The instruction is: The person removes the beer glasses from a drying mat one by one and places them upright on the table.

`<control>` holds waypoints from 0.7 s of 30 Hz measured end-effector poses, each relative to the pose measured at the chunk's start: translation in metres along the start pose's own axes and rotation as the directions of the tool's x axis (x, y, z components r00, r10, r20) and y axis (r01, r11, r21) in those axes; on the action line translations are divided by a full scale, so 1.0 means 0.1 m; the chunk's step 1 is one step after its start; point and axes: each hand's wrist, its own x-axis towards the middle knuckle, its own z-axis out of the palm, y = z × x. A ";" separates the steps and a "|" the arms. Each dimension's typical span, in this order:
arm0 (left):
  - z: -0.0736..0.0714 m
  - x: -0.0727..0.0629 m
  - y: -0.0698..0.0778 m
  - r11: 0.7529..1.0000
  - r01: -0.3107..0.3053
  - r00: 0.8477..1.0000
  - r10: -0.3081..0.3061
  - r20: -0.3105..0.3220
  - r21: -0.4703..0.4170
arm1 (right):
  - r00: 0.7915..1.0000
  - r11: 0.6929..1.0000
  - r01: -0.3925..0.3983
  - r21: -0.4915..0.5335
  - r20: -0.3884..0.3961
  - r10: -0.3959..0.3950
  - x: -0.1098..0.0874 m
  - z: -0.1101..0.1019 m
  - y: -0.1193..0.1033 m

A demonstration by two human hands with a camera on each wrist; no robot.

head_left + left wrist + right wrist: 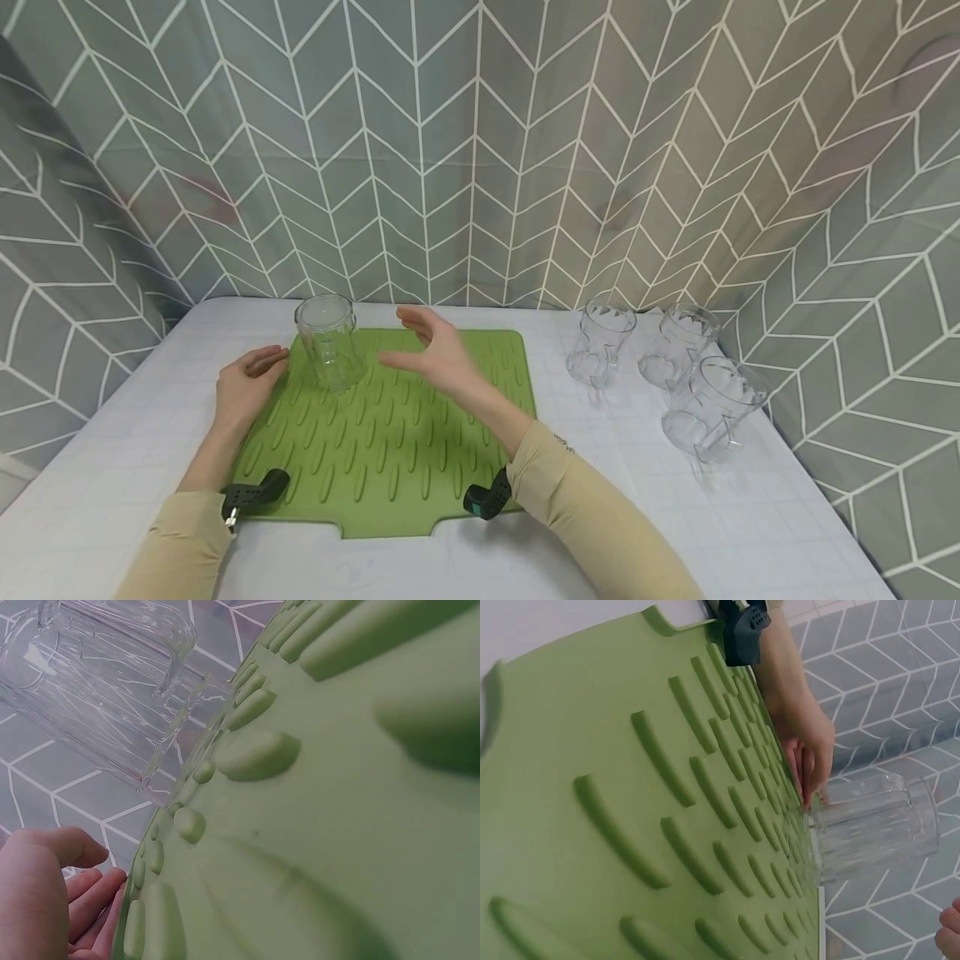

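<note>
A clear glass mug (330, 346) stands on the back left part of a green ridged drying mat (390, 450). My left hand (251, 379) is at the mat's left edge beside the mug, fingers loosely bent and holding nothing. In the left wrist view, the thumb and fingers (94, 900) lie apart from the mug (97, 690). My right hand (442, 354) hovers above the mat to the mug's right, thumb and fingers spread with nothing between them. The right wrist view catches only some of its fingertips (949, 934), with the mug (874, 829) on the mat.
On the white-covered table (615, 517), three more clear glass mugs stand at the right: one nearer the mat (600, 342), one behind (675, 346) and one in front (712, 408). A patterned curtain (465, 167) hangs behind the table and along its sides.
</note>
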 end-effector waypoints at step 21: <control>0.01 0.01 -0.02 1.000 -0.005 1.000 0.005 -0.003 -0.028 | 0.995 0.983 -0.093 -0.161 -0.046 0.086 0.40 0.48 -0.04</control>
